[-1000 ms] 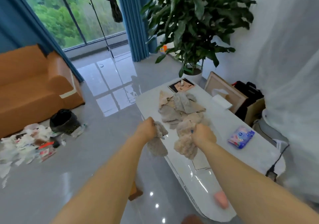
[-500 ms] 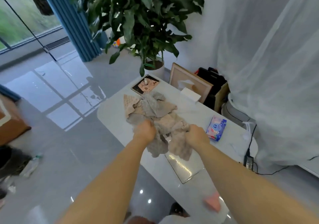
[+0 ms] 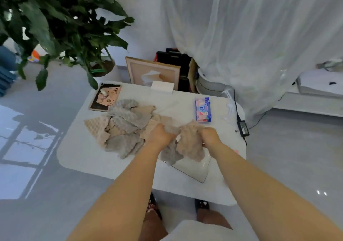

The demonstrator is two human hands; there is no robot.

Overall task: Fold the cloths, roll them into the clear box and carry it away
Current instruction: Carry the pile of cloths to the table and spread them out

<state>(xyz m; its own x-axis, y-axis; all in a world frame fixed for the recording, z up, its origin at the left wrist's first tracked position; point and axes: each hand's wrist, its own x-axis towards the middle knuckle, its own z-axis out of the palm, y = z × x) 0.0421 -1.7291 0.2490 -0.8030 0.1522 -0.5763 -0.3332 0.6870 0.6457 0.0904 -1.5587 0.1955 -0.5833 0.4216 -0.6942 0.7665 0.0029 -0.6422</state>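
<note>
A heap of bumpy grey and beige cloths (image 3: 122,127) lies on the white table (image 3: 81,153). My left hand (image 3: 161,136) grips a grey cloth (image 3: 170,154) that hangs down in front of it. My right hand (image 3: 210,136) grips a beige cloth (image 3: 191,142) bunched between the two hands. Under the hanging cloths sits the clear box (image 3: 196,166), low and flat on the table, partly hidden by them.
A blue wipes pack (image 3: 202,109), a tablet (image 3: 105,98) and a white tissue box (image 3: 162,87) lie on the table's far side. A power adapter (image 3: 243,128) and cable hang at the right edge. A large potted plant (image 3: 61,27), a framed picture (image 3: 152,73) and a sheer curtain (image 3: 259,36) stand behind.
The view has swung round to face the table squarely. Both hands still grip their cloths and have drawn closer together over the clear box.
</note>
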